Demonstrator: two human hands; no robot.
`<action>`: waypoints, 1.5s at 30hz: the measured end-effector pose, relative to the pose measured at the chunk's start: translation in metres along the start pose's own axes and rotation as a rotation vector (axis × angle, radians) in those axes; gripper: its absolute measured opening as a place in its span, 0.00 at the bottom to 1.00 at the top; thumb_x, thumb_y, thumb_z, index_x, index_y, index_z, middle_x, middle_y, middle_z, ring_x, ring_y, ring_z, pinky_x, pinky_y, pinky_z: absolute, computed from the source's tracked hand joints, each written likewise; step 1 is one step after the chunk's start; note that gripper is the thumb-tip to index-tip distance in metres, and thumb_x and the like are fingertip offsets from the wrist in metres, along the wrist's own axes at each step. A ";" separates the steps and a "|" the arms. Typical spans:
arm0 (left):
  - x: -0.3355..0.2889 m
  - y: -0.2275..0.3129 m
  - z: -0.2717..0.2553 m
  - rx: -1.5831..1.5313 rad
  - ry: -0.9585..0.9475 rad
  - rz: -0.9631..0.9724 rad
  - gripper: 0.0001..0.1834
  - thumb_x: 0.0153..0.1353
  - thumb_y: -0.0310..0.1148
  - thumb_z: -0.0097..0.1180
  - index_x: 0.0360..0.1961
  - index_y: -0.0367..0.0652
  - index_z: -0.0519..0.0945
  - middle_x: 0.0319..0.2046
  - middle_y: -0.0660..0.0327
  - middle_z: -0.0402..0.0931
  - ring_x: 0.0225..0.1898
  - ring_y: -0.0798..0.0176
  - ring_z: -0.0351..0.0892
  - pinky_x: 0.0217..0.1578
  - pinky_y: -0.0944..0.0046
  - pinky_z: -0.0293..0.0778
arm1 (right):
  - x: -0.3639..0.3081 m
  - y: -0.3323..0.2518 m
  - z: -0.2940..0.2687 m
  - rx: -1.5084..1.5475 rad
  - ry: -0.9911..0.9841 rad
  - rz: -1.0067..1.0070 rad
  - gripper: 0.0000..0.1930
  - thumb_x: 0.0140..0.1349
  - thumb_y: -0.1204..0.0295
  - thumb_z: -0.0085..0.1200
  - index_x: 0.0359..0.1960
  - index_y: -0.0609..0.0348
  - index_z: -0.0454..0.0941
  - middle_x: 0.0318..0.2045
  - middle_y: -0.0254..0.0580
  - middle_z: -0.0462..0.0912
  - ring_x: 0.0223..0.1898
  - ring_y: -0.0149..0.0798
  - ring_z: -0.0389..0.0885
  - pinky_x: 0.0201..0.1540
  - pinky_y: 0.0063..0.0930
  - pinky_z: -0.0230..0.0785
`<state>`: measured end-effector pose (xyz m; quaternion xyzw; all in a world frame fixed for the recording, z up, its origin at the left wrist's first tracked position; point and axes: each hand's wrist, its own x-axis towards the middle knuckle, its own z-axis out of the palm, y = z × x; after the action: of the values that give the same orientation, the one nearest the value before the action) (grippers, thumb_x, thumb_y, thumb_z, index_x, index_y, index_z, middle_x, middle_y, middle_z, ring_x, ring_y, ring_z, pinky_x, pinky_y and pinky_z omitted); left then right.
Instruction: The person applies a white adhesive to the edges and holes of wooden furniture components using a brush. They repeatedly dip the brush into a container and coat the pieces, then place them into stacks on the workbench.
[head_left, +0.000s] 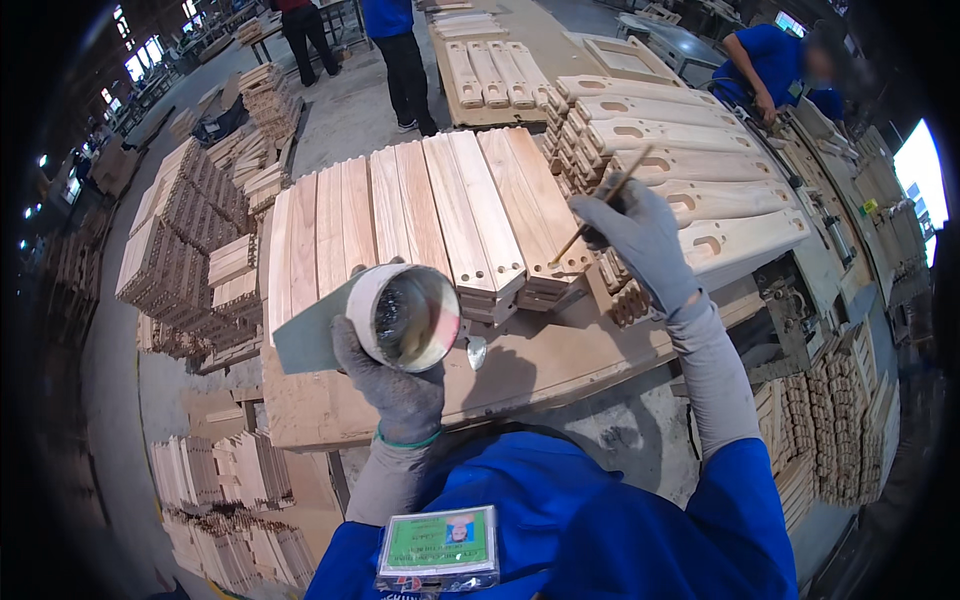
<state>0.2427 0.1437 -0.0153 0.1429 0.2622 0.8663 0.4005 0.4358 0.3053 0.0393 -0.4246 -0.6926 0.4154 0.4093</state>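
My left hand (392, 385), gloved in grey, is closed round a white cup (366, 312) tilted toward me, its inside smeared with pale, wet-looking stuff. A flat grey-green plate (312, 332) sticks out behind the cup; whether my fingers grip it too is hidden. Above the wooden boards, my gloved right hand (640, 235) pinches a thin wooden stick (622, 183). The stick's lower end meets the near end of the rightmost board (530, 200), beside its small drilled holes. Similar holes show in the neighbouring pale board (478, 215).
The boards lie on a brown worktable (520, 385) with a white blob (476, 352) near its front. Slotted wooden pieces (700, 170) are piled on the right. More wood stacks (180, 235) stand at left. A co-worker in blue (765, 60) leans over a bench at far right.
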 end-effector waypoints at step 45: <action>-0.001 0.008 -0.022 0.202 -0.004 0.184 0.25 0.67 0.43 0.43 0.60 0.39 0.60 0.56 0.47 0.63 0.57 0.52 0.67 0.56 0.53 0.71 | 0.017 0.012 0.008 -0.584 -0.233 -0.399 0.15 0.57 0.59 0.53 0.27 0.61 0.75 0.23 0.52 0.74 0.28 0.51 0.75 0.30 0.43 0.67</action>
<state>0.2280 0.1312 -0.0284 0.2076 0.3331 0.8683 0.3034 0.4257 0.3225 0.0295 -0.3298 -0.8931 0.1578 0.2622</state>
